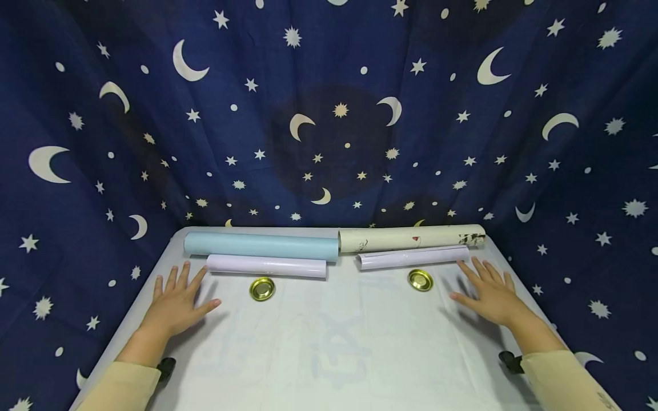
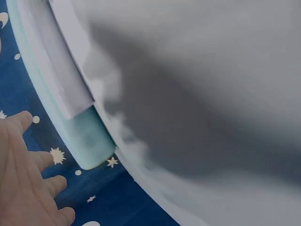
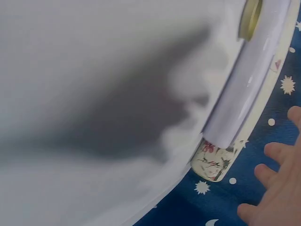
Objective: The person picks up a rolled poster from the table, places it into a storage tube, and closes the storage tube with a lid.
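My left hand (image 1: 175, 305) hovers with fingers spread over the left side of the white table, its shadow falling beside it. Nearest to it are a pale lilac paper roll (image 1: 267, 266) and a small gold dish (image 1: 262, 289). Over the right side, my right hand (image 1: 490, 294) is likewise spread, holding nothing. A second lilac roll (image 1: 411, 257) and another gold dish (image 1: 420, 279) lie near its fingertips. Behind these rolls are a light blue roll (image 1: 259, 245) on the left and a cream roll with a printed pattern (image 1: 401, 238) on the right.
A white cloth or sheet covers the table (image 1: 390, 342), with faint bluish marks showing in the middle. Around the back and sides hangs a dark blue curtain (image 1: 329, 68) with moons and stars. A dark band (image 1: 166, 369) sits at the left wrist, and another (image 1: 511, 362) at the right.
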A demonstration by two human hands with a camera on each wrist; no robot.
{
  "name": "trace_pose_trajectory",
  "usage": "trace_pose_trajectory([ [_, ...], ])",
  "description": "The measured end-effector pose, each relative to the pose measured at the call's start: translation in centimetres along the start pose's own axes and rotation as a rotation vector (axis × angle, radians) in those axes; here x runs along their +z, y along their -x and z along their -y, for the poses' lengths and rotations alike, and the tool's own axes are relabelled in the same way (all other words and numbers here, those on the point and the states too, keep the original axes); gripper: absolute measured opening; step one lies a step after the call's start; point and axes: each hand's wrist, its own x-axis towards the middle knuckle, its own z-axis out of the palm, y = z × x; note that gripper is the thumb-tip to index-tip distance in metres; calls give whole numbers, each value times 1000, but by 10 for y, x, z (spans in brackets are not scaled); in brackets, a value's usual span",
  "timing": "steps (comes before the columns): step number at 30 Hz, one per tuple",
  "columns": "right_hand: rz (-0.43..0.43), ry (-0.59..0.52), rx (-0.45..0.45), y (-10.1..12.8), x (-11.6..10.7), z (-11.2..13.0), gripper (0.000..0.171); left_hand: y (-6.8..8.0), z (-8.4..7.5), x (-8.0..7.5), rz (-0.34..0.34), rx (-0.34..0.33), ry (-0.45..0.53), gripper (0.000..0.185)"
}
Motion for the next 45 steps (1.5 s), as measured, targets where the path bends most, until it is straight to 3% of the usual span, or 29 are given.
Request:
trace_pose_trajectory([
  [19, -37, -43, -87, -27, -4, 26, 75, -30, -33, 5, -38, 104, 39, 91],
  [32, -58, -86, -139, -49, -3, 36, 66, -61, -48, 1, -32, 183, 63, 84],
  [40, -121, -117, -145, -61, 1, 38, 56, -79, -55, -1, -56, 191, 102, 77],
  [45, -132, -157, -145, -69, 3, 40, 54, -88, -58, -1, -33, 181, 127, 75],
])
